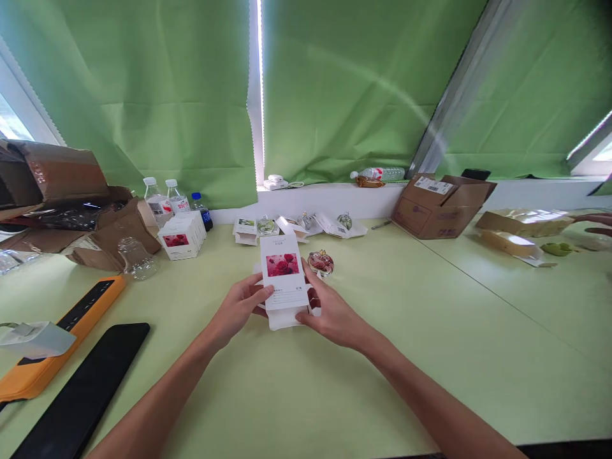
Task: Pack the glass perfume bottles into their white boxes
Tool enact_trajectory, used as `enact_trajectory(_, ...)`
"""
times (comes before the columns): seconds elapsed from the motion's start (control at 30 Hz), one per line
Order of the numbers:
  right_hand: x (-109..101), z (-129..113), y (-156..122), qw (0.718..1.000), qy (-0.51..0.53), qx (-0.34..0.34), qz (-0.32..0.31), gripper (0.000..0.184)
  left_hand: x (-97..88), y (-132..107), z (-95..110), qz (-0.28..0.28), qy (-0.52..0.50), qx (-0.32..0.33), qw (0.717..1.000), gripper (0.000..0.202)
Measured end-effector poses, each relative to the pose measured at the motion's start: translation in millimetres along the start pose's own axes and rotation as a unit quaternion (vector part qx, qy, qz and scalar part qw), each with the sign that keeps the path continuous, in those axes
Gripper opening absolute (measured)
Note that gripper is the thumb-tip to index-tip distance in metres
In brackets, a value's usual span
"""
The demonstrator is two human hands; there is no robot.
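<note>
A white paper box [285, 287] printed with red roses is held between both hands above the table, its near end flap unfolded. My left hand [245, 294] grips its left edge, thumb on the front face. My right hand [329, 309] closes on the lower right side, with the thumb at the white flap. Some fingers are hidden behind the box. Just beyond my right hand lies a round glass ornament [320, 262] with a reddish filling and a gold top. Farther back are a clear round bottle [266, 225] and several opened white boxes [245, 230].
At left stand a stack of white boxes [184, 236], a clear plastic bottle [136, 258], an orange power strip [95, 309] and a black flat slab [88, 382]. A cardboard box [430, 207] stands at back right. Another person's hand [597, 223] shows at the right edge.
</note>
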State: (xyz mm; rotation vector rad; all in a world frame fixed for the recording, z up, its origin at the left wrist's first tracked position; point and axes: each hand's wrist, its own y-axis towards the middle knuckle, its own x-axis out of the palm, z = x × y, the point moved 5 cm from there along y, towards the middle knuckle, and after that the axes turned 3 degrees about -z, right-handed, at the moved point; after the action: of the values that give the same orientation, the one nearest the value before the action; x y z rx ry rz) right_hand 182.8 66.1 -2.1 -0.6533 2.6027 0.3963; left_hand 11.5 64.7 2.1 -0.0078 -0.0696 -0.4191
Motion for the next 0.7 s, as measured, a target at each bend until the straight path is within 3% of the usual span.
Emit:
enact_trajectory(0.13, 2.8, 0.7, 0.4, 0.997, -0.071, -0.038, 0.021, 0.094, 0.3, -0.1, 1.9, 0.013, -0.001, 0.002, 1.000, 0.047)
enact_trajectory(0.43, 7.1, -1.8, -0.9, 0.993, -0.104, -0.045, 0.028, 0.095, -5.8, 0.1, -1.8, 0.042, -0.001, -0.010, 0.999, 0.052)
enact_trajectory(0.7, 10.4, -3.4, -1.2, 0.989, -0.134, -0.066, 0.021, 0.085, -9.6, 1.4, -8.4, 0.048, 0.002, -0.029, 0.998, 0.055)
